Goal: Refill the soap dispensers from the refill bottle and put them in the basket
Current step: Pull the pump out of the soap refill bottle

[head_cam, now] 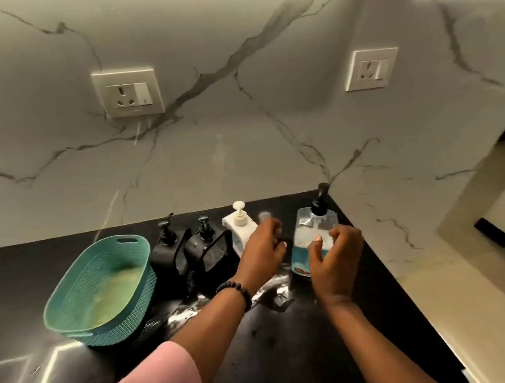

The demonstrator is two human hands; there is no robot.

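The glossy black counter [288, 354] carries everything. The teal woven-plastic basket [99, 291] holds no dispenser, so the task looks barely begun. Two dark square dispensers [190, 256] stand beside it, then a white pump bottle [241, 231]. The clear bottle [314, 241], low on blue liquid, stands upright; the right hand [335, 257] curls near it, grip unclear. The left hand [261, 248] hovers half-curled, seemingly empty.

Both my arms reach forward over the counter. My left hand [261, 248] is in front, its fingers curled loosely inward, with a dark bead bracelet on the wrist and a pink sleeve at the upper arm. My right hand [334, 253] is raised beside it, fingers bent like a claw.
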